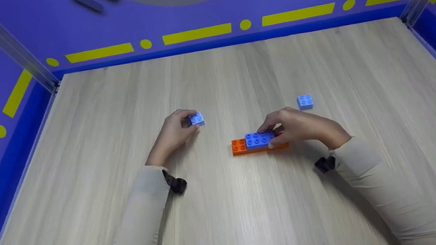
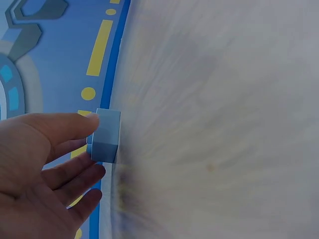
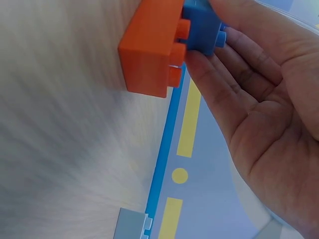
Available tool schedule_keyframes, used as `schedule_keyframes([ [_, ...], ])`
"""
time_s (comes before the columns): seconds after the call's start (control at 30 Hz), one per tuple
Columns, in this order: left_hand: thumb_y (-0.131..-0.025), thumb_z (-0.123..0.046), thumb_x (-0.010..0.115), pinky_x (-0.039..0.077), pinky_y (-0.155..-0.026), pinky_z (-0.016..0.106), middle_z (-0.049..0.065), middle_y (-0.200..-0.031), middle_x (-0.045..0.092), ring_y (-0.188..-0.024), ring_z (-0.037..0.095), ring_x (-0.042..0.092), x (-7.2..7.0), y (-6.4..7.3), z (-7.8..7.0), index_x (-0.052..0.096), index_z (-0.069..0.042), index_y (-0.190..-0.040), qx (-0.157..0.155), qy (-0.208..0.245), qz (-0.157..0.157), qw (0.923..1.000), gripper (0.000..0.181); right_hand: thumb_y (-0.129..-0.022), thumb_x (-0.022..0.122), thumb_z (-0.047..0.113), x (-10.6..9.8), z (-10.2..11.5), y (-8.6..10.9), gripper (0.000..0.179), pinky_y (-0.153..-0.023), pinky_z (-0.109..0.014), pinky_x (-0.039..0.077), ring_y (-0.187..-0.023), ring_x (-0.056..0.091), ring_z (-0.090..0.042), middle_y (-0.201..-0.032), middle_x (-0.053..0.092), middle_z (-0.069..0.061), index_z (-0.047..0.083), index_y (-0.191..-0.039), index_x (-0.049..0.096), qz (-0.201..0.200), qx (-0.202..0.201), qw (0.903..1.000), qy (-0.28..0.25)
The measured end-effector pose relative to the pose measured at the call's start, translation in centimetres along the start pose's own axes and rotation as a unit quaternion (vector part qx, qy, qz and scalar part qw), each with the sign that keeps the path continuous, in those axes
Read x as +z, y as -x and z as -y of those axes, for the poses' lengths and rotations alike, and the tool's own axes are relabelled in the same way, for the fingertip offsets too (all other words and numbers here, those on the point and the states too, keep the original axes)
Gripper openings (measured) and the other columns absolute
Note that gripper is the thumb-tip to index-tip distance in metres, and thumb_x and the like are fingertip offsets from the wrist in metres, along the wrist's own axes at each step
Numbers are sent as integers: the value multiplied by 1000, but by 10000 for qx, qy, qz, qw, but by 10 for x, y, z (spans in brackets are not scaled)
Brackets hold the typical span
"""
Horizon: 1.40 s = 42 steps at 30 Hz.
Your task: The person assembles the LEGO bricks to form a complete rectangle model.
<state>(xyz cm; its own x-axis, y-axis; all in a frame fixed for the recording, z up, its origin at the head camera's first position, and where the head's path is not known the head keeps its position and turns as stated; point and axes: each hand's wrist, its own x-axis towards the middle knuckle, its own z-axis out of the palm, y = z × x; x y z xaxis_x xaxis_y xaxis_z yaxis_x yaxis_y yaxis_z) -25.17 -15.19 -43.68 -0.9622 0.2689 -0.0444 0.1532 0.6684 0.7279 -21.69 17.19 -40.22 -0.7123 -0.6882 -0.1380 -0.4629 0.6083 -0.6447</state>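
Note:
In the head view my left hand pinches a small light-blue toy brick at the tabletop, left of centre. The left wrist view shows the thumb and a finger on that brick, while the other fingers are loosely bent. My right hand grips a darker blue brick between thumb and fingers. This blue brick sits over the middle of a long orange brick, whose studs show at its left end. From the right wrist view, orange studs also show beside the blue brick.
A second light-blue brick lies on the wooden table, behind and right of my right hand. Purple walls with yellow markings border the table at the back and both sides.

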Motion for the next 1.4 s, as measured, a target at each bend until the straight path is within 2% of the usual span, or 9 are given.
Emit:
schedule_keyframes([
  [0.53,-89,-4,65,49,-98,36,14,-127,59,-115,26,59,1,2,0,60,-1,-126,-80,116,-38,9999,37,-81,74,4,1,-3,1,34,-88,-40,55,-107,64,-26,-112,68,-11,5,-115,70,-25,-33,10000,-57],
  [0.77,-89,-5,64,47,-102,36,14,-129,59,-120,26,57,1,4,-1,61,-1,-125,-43,94,22,9999,36,-81,74,4,0,-2,0,35,-89,-38,55,-107,64,-26,-113,67,-11,4,-116,69,-3,-19,9999,-144],
  [1.07,-90,-7,65,49,-99,36,15,-126,60,-117,26,59,1,7,-3,62,-1,-124,53,-33,-48,10000,35,-81,74,5,1,-4,1,35,-88,-39,55,-106,64,-26,-113,68,-12,4,-116,69,-37,-88,9999,-54],
  [1.4,-89,-8,66,48,-101,36,11,-125,61,-119,27,58,1,11,-8,64,-4,-121,107,-25,33,9999,32,-82,74,6,1,-4,1,35,-88,-40,55,-106,64,-26,-113,68,-11,4,-117,69,-59,-49,9999,-77],
])
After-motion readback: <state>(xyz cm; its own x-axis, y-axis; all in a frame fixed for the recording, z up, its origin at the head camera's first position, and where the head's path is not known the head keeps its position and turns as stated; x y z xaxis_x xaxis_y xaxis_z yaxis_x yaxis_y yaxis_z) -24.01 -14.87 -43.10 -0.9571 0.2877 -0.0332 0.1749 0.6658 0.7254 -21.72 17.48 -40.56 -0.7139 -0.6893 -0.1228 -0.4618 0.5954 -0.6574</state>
